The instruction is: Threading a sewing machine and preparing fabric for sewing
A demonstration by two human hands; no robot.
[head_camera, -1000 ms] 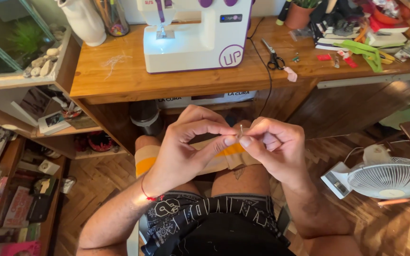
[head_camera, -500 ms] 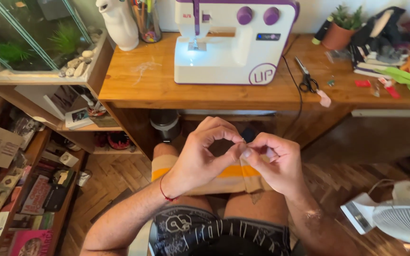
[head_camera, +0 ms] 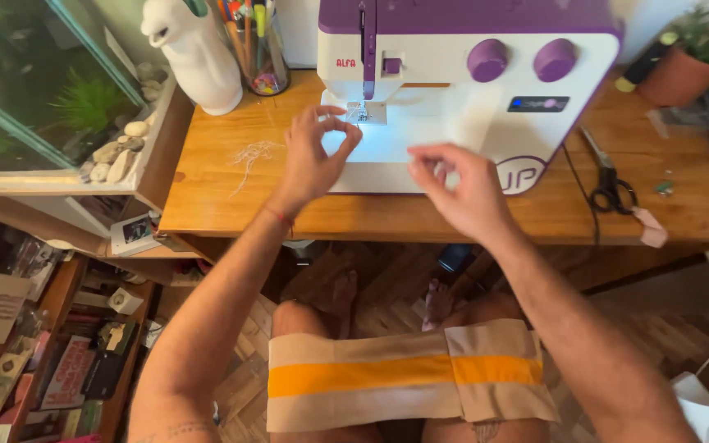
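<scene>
Reaching up from the lap, both hands have left the striped cloth [head_camera: 408, 377]: left hand [head_camera: 315, 156] pinches near the needle [head_camera: 361, 105], right hand [head_camera: 457, 190] half-curled, holding nothing visible.

This is a sewing corner in a home. A sewing machine [head_camera: 461, 90] sits on a wooden surface [head_camera: 231, 197] with scissors [head_camera: 609, 184], a fish tank [head_camera: 34, 90], a cup of pens [head_camera: 258, 45], and books [head_camera: 67, 369] below.
</scene>
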